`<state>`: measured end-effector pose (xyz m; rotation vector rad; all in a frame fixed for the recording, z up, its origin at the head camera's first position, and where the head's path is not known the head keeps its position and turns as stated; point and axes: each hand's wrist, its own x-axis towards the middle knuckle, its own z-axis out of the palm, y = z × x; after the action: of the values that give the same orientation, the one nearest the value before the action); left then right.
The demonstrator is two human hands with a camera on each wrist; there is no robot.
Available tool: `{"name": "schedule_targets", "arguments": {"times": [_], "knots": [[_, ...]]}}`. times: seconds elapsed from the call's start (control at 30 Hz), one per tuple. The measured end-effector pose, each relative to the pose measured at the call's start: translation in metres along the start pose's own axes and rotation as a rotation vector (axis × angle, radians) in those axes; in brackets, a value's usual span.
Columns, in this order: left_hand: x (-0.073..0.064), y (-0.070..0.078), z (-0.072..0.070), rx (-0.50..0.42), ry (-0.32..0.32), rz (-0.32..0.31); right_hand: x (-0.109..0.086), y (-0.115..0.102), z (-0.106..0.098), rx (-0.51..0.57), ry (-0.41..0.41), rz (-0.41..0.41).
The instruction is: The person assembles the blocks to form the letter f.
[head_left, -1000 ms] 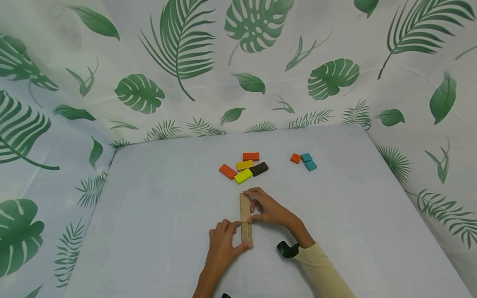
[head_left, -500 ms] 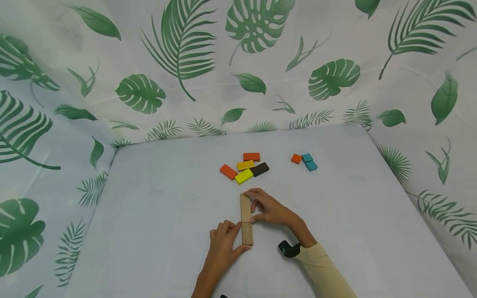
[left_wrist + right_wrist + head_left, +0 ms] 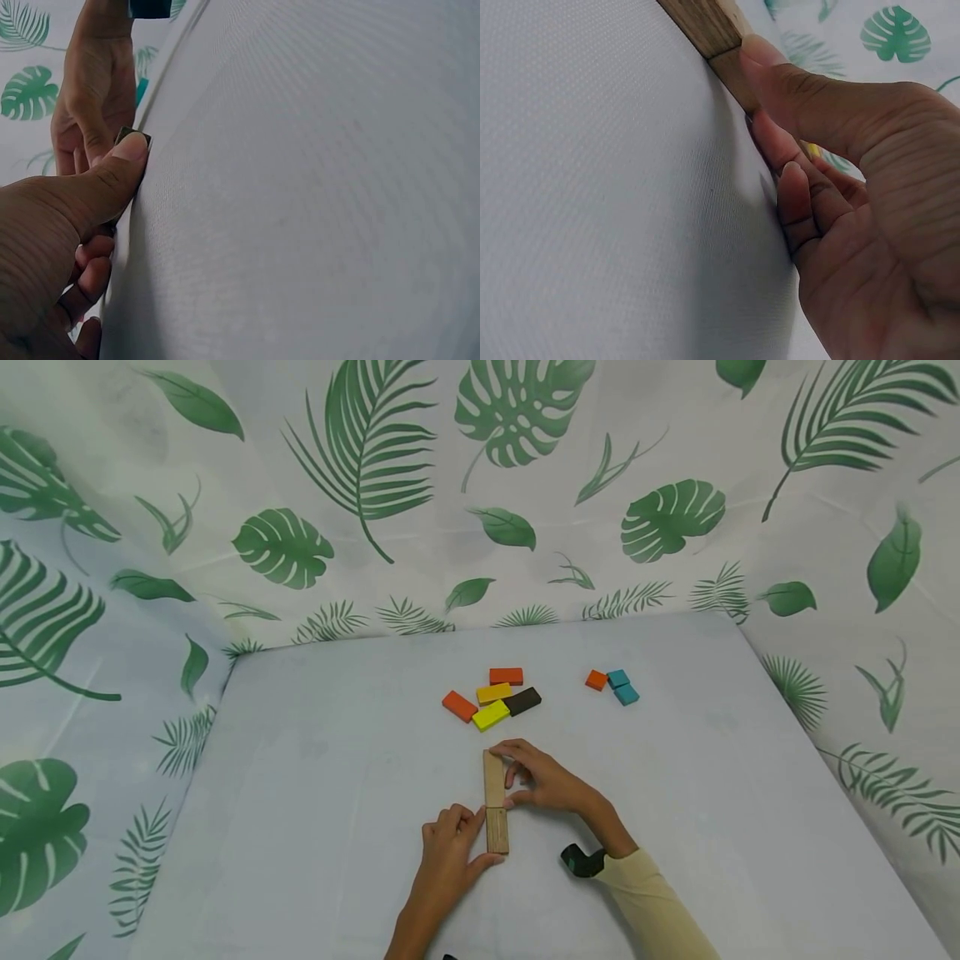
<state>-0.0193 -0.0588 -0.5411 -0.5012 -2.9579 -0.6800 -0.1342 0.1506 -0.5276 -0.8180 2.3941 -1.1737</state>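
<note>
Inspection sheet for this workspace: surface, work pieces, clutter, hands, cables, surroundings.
Surface: pale table, unpatterned.
Work pieces: near wooden block and far wooden block, end to end, touching.
Clutter: two orange-red blocks, yellow block, lime block and dark block grouped beyond; small orange block and two blue blocks to their right.
Hands: left hand grips the near wooden block; right hand grips the far wooden block.
Cables: nothing seen.
Surroundings: leaf-print cloth walls behind and at both sides.

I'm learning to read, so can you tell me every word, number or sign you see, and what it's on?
There are none to read. The wooden blocks and coloured blocks show no lettering, and the backdrop has only green leaves. Any mark on the black wrist camera is too small to read.
</note>
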Motion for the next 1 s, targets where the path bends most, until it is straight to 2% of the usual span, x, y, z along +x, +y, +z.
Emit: {"name": "schedule_targets", "arguments": {"times": [0.3, 0.7, 0.87, 1.0], "knots": [[0.0005, 0.0005, 0.0003, -0.020, 0.001, -0.009, -0.0001, -0.0007, 0.0003, 0.012, 0.009, -0.014], [-0.0003, 0.0029, -0.0006, 0.016, 0.022, -0.002, -0.0006, -0.0009, 0.0001, 0.005, 0.009, -0.016], [0.0000, 0.0026, -0.0004, 0.012, 0.001, -0.015, -0.0013, 0.0002, -0.0010, 0.022, 0.015, -0.019], [0.0004, 0.0020, -0.0013, -0.017, -0.028, -0.033, -0.0005, 0.0015, -0.0030, 0.045, 0.068, -0.024]]}}
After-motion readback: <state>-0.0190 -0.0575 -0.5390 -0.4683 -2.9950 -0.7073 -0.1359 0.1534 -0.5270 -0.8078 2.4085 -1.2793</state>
